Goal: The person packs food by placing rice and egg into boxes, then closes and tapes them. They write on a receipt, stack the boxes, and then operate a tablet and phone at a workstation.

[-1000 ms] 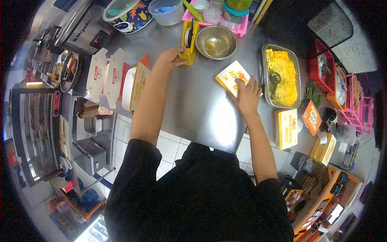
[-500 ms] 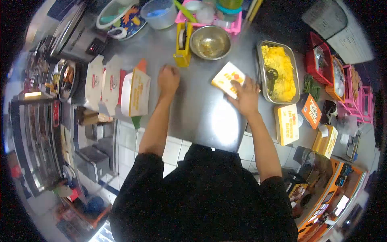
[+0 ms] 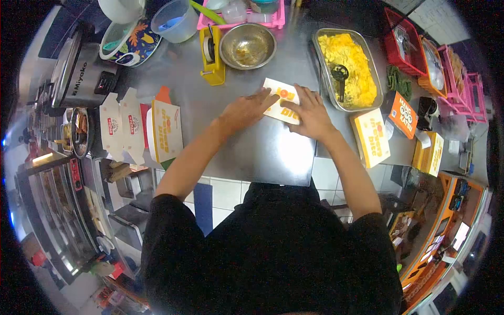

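A white paper food box [image 3: 276,110] with yellow and orange print lies on the steel counter in front of me. My left hand [image 3: 245,111] holds its left side, fingers reaching over the top. On the opposite side, my right hand [image 3: 310,113] grips the box, with its fingers bent over the far edge and the thumb on the printed face. The two hands are close together, and parts of the box are hidden under them. Just beyond the box stands a metal bowl [image 3: 248,47] with yellowish residue, beside a yellow tape dispenser [image 3: 212,65].
To the right is a container of yellow food [image 3: 357,65] with a black scoop. Printed boxes [image 3: 374,139] stand beyond it, and several open boxes [image 3: 123,126] stand at the left. A pink basket [image 3: 275,20] and a clear tub [image 3: 176,26] sit at the back.
My left hand has moved right from the bare counter onto the food box. My right hand has shifted with the box slightly left. The whole view has also shifted.
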{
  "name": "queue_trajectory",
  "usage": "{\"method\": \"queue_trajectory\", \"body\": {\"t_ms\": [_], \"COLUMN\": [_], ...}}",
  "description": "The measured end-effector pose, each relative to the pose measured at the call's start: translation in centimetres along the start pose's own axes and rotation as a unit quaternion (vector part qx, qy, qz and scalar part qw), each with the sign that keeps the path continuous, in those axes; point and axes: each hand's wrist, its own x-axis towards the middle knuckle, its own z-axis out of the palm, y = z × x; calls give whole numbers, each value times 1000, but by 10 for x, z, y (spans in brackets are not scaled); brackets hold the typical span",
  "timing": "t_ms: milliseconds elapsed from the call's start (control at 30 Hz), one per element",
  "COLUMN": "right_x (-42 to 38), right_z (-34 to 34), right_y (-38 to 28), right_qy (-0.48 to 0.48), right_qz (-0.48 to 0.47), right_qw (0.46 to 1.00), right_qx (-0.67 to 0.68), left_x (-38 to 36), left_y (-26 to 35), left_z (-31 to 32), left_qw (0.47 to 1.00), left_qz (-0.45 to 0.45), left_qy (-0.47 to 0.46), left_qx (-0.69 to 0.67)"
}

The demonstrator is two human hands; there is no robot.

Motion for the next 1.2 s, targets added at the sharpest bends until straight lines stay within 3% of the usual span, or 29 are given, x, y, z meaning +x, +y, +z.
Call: {"method": "queue_trajectory", "body": {"t_ms": [67,167,233,267,300,333,367,433,467,533,667,733,767,833,1000,1033,1067,1100,1133,1167,1200], "right_x": [-4,-7,-7,-7,-8,-9,-9,-10,-9,-7,-12,-8,-7,-8,21,24,22,18,11,-2,-16], "right_z": [2,7,9,10,11,11,12,13,14,11,15,12,10,4,2,5,8,15,2,-20,-45], "right_y": [4,6,6,7,7,7,8,8,8,8,7,10,11,5,-13,-13,-8,-8,-13,-16,-17], "right_qy": [7,27,43,52,61,61,69,79,76,76,70,72,54,38,-84,-91,-80,-32,-22,9,27], "right_qz": [0,-6,-5,-7,-8,-6,-12,-19,-16,-10,-7,-11,-10,-5,75,91,69,80,114,150,191], "right_qw": [1000,1000,999,999,998,998,997,997,997,997,997,997,998,999,993,991,991,995,992,984,968], "right_qx": [-1,-4,-2,3,7,9,13,16,18,19,26,20,13,8,28,34,88,53,52,100,159], "left_x": [2,3,1,0,-1,1,6,11,8,7,5,4,4,-2,-5,-5,-12,-12,-22,-27,-30], "left_y": [1,11,54,69,83,92,98,104,103,106,112,102,97,88,53,54,58,70,60,64,68], "left_z": [-4,-14,-44,-34,-16,1,12,30,41,51,56,73,78,85,122,129,121,107,110,112,109], "left_qw": [1000,997,956,956,937,834,835,731,731,666,707,772,775,890,937,931,942,924,947,940,936], "left_qz": [-15,18,-25,-23,-157,-279,-279,-387,-386,-447,-452,-407,-403,-273,-215,-260,-196,-232,-258,-211,-224], "left_qy": [-14,61,273,271,270,245,244,186,187,167,183,224,224,305,275,254,269,274,167,257,255], "left_qx": [23,53,109,111,-155,-408,-408,-530,-530,-574,-512,-433,-432,-201,-17,-13,-37,-133,-90,-76,-92]}}
